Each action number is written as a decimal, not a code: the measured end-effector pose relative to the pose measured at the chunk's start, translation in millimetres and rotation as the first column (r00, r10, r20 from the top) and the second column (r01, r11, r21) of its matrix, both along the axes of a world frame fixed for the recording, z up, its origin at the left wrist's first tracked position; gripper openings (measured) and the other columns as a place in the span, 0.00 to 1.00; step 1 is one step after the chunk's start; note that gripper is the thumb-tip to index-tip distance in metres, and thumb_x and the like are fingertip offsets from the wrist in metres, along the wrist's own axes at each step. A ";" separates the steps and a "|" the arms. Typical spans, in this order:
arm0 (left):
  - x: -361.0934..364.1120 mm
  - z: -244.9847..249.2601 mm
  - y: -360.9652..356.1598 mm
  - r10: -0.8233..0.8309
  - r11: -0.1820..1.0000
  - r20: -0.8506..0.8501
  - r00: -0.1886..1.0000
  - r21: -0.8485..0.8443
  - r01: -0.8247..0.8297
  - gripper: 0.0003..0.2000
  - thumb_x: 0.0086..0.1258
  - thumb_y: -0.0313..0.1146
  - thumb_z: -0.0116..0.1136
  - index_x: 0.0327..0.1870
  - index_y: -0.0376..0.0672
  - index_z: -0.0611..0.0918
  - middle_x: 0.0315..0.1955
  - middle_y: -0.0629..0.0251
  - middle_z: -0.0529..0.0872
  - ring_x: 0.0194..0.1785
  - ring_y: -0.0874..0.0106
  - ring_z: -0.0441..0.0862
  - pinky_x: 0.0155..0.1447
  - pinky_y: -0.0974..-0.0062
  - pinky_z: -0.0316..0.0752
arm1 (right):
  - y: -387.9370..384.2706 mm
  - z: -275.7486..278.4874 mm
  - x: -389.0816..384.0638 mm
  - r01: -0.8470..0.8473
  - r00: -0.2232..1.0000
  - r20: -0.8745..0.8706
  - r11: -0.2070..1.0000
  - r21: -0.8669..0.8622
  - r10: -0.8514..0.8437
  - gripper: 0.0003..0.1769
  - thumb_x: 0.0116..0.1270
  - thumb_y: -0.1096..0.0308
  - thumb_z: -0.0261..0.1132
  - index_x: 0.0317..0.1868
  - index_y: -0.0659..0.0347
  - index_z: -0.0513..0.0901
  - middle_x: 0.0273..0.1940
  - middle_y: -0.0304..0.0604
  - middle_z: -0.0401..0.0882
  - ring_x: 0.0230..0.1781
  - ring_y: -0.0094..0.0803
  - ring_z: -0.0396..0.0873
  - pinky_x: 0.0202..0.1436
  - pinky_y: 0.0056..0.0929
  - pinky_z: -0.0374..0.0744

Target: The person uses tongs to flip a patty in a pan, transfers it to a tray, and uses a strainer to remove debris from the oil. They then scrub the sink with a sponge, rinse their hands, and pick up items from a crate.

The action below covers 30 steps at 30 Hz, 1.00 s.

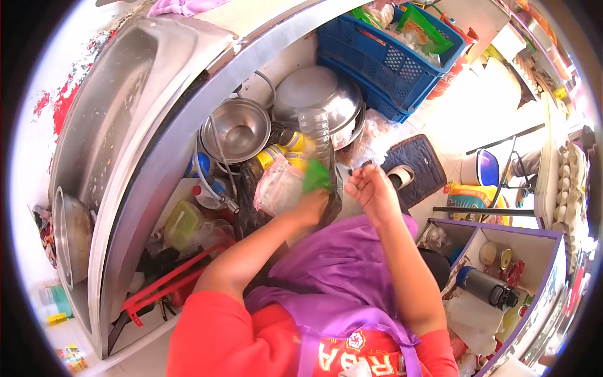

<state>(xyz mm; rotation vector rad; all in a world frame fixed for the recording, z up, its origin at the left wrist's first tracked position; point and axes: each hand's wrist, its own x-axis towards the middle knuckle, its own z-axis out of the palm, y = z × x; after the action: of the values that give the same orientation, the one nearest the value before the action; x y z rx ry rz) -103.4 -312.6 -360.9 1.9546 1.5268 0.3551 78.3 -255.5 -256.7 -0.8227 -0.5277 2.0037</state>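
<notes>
My left hand [312, 206] is low in front of my purple apron, closed on a green piece [316, 176] that is blurred by motion; its kind cannot be made out. Close by are a pink-and-white plastic bag [280, 186], yellow packs [271, 155] and a dark plastic bag [250, 204]. Behind the green piece lies a clear plastic bottle [316, 129]. My right hand [375, 191] is raised to the right, fingers loosely bent and apart, with nothing plainly in it. Below it spreads the purple apron [339, 264].
A steel bowl [237, 131] and a large metal basin [308, 94] sit under the sink counter [157, 125]. Blue crates [392, 60] stand behind. To the right are a dark mat [418, 169] and a purple-edged shelf [521, 234] holding a dark flask [487, 286]. A red rack [169, 286] is at left.
</notes>
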 end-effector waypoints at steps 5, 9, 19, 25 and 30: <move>-11.5 67.9 -26.7 0.022 0.985 0.194 0.981 0.162 -0.054 0.18 0.59 0.30 0.59 0.50 0.34 0.75 0.47 0.48 0.76 0.51 0.49 0.74 0.54 0.59 0.70 | 16.5 -40.5 9.5 -0.229 0.738 0.674 0.951 0.206 0.032 0.18 0.65 0.58 0.62 0.47 0.63 0.74 0.44 0.44 0.76 0.45 0.35 0.77 0.50 0.32 0.76; -43.0 82.3 -80.8 0.293 0.924 -0.062 0.954 0.275 -0.266 0.23 0.61 0.34 0.61 0.56 0.35 0.72 0.52 0.50 0.72 0.53 0.48 0.72 0.57 0.58 0.68 | -29.0 -48.8 -5.1 -0.451 0.421 0.904 0.849 0.276 -0.070 0.37 0.58 0.48 0.68 0.59 0.65 0.70 0.53 0.56 0.71 0.46 0.39 0.77 0.50 0.34 0.76; -94.4 15.7 -127.4 0.662 0.727 -0.158 0.733 -0.104 -0.679 0.18 0.66 0.39 0.57 0.51 0.36 0.74 0.30 0.55 0.81 0.38 0.59 0.80 0.42 0.65 0.73 | -31.3 -73.2 -22.8 -0.461 0.334 0.943 0.871 0.169 -0.006 0.19 0.59 0.60 0.60 0.42 0.69 0.77 0.39 0.66 0.77 0.40 0.60 0.76 0.46 0.49 0.74; -115.7 -12.5 -127.9 0.683 0.720 -0.034 0.730 -0.136 -0.680 0.11 0.68 0.36 0.54 0.46 0.41 0.76 0.30 0.58 0.82 0.37 0.62 0.80 0.44 0.68 0.73 | -38.2 -92.4 -18.5 -0.416 0.405 0.900 0.844 0.337 -0.160 0.11 0.59 0.74 0.58 0.43 0.67 0.75 0.30 0.49 0.80 0.30 0.34 0.82 0.32 0.32 0.80; -126.5 -9.4 -151.2 0.860 0.365 0.510 -0.023 -0.646 -0.670 0.09 0.72 0.37 0.49 0.49 0.46 0.74 0.41 0.68 0.79 0.46 0.71 0.77 0.52 0.66 0.71 | -42.2 -54.8 -23.7 -0.203 0.796 0.587 0.979 0.031 0.146 0.19 0.58 0.81 0.54 0.52 0.65 0.71 0.39 0.42 0.75 0.34 0.30 0.78 0.35 0.28 0.84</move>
<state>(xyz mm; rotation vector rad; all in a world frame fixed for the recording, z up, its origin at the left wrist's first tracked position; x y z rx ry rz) -229.9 -463.8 -370.3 0.2389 1.6641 1.3194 54.6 -297.7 -311.5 -1.3856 -1.0748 1.8473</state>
